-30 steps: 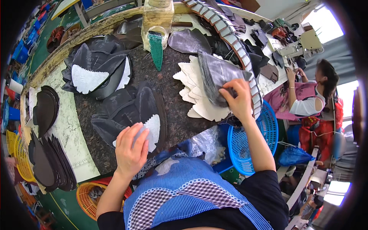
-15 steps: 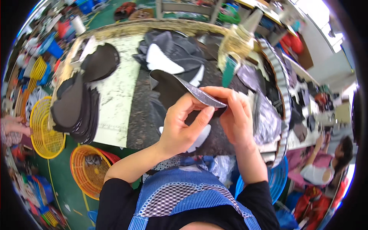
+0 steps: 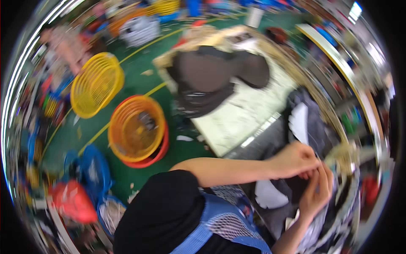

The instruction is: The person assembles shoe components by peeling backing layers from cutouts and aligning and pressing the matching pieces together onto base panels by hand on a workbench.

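Observation:
At the right of the view my left hand (image 3: 295, 161) and my right hand (image 3: 316, 191) meet, their fingers pinched close together. Between them is the dark, leather-like cut piece (image 3: 297, 184), mostly hidden by the hands and blurred. A white piece with a notched edge (image 3: 270, 195) lies below my left wrist. Just beyond the hands is a heap of dark sheet pieces (image 3: 315, 122), with another white notched piece (image 3: 299, 122) on it.
Stacked dark rounded pieces (image 3: 203, 70) lie on the white worktop (image 3: 243, 112), left of my hands. On the green floor stand an orange basket (image 3: 137, 127) inside a red one, a yellow basket (image 3: 97, 86), and a red bag (image 3: 75, 203) beside blue containers. A person (image 3: 67, 46) is at the far left.
The view has swung left, so the table and my hands now appear farther right. My fingers have come closer together, and the dark piece is far less visible between them.

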{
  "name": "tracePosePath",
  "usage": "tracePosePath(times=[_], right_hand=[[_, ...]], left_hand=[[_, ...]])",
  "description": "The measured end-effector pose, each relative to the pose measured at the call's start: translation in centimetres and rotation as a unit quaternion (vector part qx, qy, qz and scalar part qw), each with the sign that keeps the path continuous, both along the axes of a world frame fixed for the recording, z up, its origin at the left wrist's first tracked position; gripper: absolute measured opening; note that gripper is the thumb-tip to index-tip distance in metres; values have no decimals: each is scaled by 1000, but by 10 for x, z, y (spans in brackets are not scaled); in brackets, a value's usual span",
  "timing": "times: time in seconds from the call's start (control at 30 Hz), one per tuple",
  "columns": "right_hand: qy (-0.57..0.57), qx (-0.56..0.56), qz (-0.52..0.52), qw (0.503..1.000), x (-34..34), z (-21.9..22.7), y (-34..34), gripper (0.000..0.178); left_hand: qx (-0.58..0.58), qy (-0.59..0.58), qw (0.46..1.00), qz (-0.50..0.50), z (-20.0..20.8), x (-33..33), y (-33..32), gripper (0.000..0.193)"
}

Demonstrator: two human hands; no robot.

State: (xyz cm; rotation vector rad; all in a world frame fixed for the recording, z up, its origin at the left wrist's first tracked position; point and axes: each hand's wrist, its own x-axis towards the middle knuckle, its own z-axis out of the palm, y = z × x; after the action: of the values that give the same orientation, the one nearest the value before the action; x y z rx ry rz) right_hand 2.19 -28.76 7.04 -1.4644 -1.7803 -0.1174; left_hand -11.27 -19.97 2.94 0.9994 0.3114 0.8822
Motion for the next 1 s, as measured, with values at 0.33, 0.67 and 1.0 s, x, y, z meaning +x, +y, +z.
tracePosePath(times=[0.33,0.67,1.0], right_hand=[[244,-114,26,963,-5,-12,7,32],[59,-7,29,998,-21,3,20,25],[487,-104,24,867,5,-6,-5,22]], left_hand=[[44,19,997,67,5,-20,-10,21],[-26,47,998,20,4,-30,8,13],[20,23,999,16,2,6,-14,8]])
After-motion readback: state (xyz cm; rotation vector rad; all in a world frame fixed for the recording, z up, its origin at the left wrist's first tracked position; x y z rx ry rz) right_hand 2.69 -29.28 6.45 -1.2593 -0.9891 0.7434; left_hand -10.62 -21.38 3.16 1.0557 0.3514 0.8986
